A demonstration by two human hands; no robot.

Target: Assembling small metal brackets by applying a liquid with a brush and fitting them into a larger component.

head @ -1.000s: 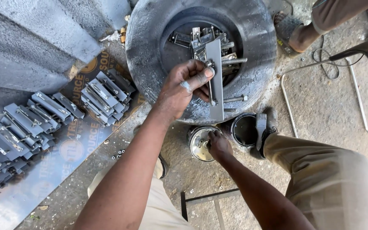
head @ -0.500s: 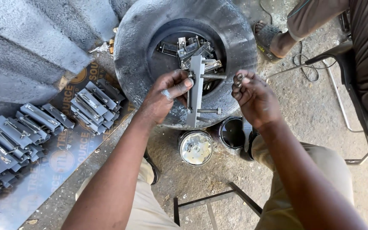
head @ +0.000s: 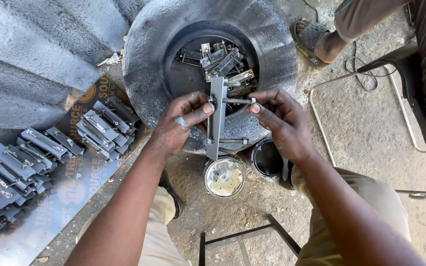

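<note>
My left hand [head: 181, 123], with a ring on one finger, grips a long grey metal bracket [head: 216, 120] held upright over a black tyre [head: 146, 54]. Two threaded bolts stick out of the bracket to the right. My right hand [head: 279, 123] pinches the end of the upper bolt [head: 237, 100] between thumb and fingers. The lower bolt [head: 232, 141] is untouched. More grey metal parts [head: 220, 61] lie piled in the tyre's middle.
Two small round tins, one silver [head: 224, 177] and one black [head: 267, 157], stand on the ground below my hands. Rows of finished grey brackets [head: 102, 128] lie on a sheet at left. Another person's sandalled foot [head: 316, 39] and a metal chair frame [head: 400, 113] are at right.
My right hand rose from the tins on the ground to the bracket and now pinches the upper bolt. The left hand has kept hold of the bracket throughout.
</note>
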